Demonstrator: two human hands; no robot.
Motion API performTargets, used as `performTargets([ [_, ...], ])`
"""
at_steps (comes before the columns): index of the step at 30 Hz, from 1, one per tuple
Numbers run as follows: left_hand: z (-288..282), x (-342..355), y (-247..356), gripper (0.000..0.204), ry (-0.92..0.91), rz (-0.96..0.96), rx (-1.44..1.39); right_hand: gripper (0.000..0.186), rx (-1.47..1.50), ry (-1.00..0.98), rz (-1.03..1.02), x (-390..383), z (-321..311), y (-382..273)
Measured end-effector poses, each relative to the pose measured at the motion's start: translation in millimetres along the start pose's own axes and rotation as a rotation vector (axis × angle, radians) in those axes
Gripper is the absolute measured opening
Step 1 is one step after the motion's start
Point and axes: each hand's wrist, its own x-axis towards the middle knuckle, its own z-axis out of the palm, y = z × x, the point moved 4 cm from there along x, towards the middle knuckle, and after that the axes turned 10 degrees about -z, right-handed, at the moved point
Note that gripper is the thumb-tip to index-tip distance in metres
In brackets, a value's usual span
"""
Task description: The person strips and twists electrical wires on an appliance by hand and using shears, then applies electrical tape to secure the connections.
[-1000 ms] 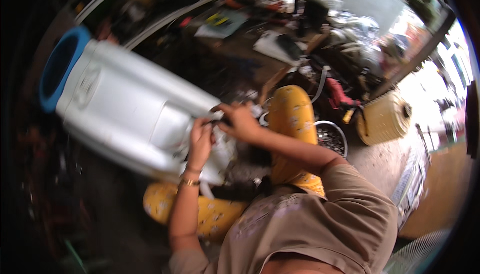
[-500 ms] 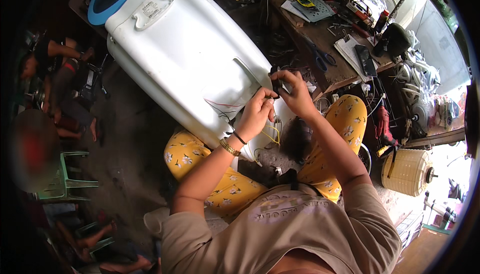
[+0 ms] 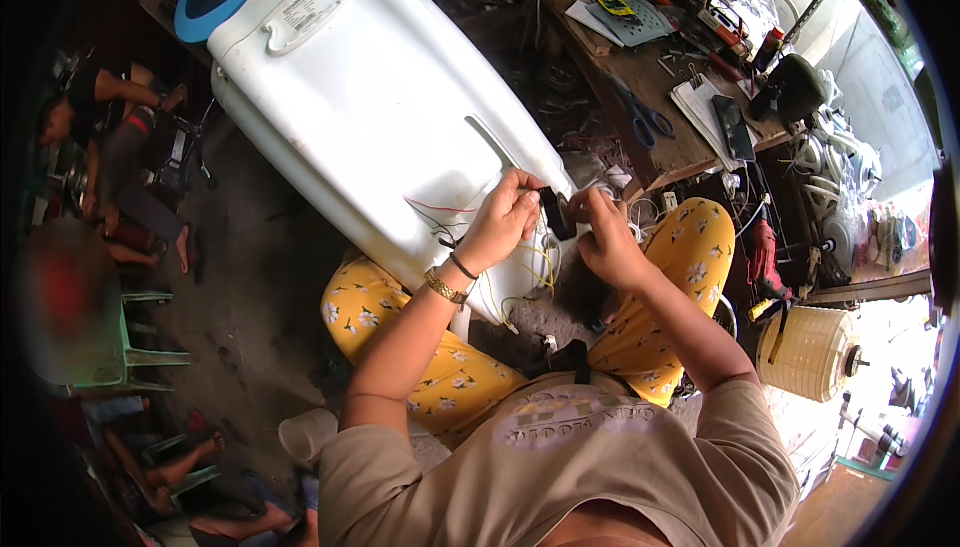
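A white plastic appliance body (image 3: pixel 375 112), like a washing machine casing with a blue-rimmed lid, lies tilted before my knees. Over its lower end, my left hand (image 3: pixel 508 215) pinches the edge of a small black item (image 3: pixel 556 215) that looks like electrical tape. My right hand (image 3: pixel 606 237) has its fingers curled against the other side of the black tape. Thin wires, including a red one (image 3: pixel 440 208) and a yellow one (image 3: pixel 545 272), come out of the casing below my hands. My fingers partly hide the tape.
At the right, a wooden bench (image 3: pixel 675 147) holds blue-handled scissors (image 3: pixel 645 119), a phone (image 3: pixel 733 127), papers and tools. A red power drill (image 3: pixel 765 259) hangs beside it, above a cream ribbed drum (image 3: pixel 812 352). Other people sit at the left near a green stool (image 3: pixel 150 357).
My hands have come lower and slightly apart, and more of the black tape shows between them. My right hand has moved down and a little to the right.
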Motion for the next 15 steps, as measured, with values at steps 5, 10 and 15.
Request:
performTargets([
  [5, 9, 4, -7, 0.007, -0.077, -0.040, -0.005, 0.049, 0.456, 0.199, 0.024, 42, 1, 50],
  [10, 13, -3, 19, 0.008, 0.190, 0.230, 0.630, 0.049, 0.981, 0.157, 0.124, 63, -20, 11],
  [15, -2, -3, 9, 0.014, 0.282, 0.266, 0.522, 0.051, 0.664, 0.108, -0.014, 16, -19, -53],
])
